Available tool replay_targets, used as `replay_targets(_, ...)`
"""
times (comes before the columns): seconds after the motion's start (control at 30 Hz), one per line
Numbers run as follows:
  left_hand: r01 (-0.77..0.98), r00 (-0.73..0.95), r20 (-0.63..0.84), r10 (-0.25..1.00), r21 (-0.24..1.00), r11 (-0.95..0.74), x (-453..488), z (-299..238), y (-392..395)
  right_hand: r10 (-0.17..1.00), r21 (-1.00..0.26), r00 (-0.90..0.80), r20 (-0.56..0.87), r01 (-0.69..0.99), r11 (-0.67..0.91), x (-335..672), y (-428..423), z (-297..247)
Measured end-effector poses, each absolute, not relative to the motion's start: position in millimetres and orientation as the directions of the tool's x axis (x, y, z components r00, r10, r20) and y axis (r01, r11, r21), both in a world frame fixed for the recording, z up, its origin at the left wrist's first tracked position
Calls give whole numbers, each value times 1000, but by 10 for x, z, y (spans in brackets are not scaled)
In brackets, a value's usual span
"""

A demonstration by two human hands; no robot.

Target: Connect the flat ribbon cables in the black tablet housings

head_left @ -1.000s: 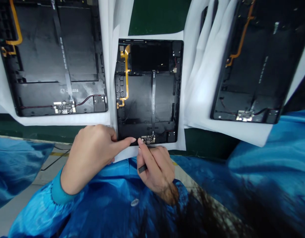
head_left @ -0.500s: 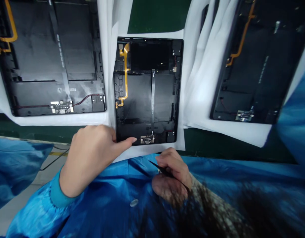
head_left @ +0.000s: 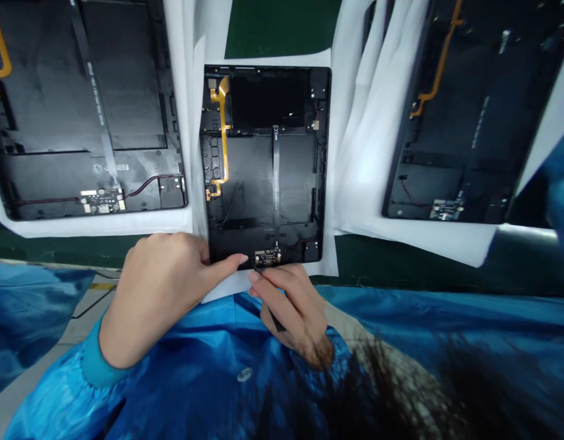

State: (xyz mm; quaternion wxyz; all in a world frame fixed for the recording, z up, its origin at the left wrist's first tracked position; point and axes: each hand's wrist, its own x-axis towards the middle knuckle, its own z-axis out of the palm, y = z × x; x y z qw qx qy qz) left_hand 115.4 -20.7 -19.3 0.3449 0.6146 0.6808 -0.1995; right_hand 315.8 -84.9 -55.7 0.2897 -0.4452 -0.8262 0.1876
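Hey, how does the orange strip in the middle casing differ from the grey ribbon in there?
Colour: the orange strip is bright; the grey ribbon is duller. Shape: the orange strip has bends near its ends, while the grey ribbon runs nearly straight. Place: the orange strip lies along the picture's left side of the middle casing; the grey ribbon sits farther right. Both are narrow and run mostly lengthwise.

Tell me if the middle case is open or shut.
Open: the case lies uncovered, its circuit board and orange ribbon exposed inside.
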Motion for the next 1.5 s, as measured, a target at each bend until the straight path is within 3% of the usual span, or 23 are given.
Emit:
replay_targets(0.43, 964, 6, -665, 747, 202, 172, 1176, -218, -231, 802, -534, -398, 446, 601, 595, 3141, -871, -724)
replay_targets(0.67, 996, 3, -605, 796, 72, 51, 1198, -200, -252, 818, -551, -284, 501, 624, 554, 3044, -902, -784)
replay_targets(0.97, 996, -24, -657, 753, 50, 75, 1234, -183, -239, 851, -585, -251, 462, 635, 505, 3020, -895, -735)
replay_targets(1.3, 992, -39, -697, 716, 61, 113, 1263, -148, -202, 820, -525, -261, 510, 661, 536, 2973, -932, -800)
replay_targets(1.5, 995, -51, -645, 762, 31, 93, 1255, -164, -217, 843, -559, -237, 483, 657, 505, 2982, -934, -794)
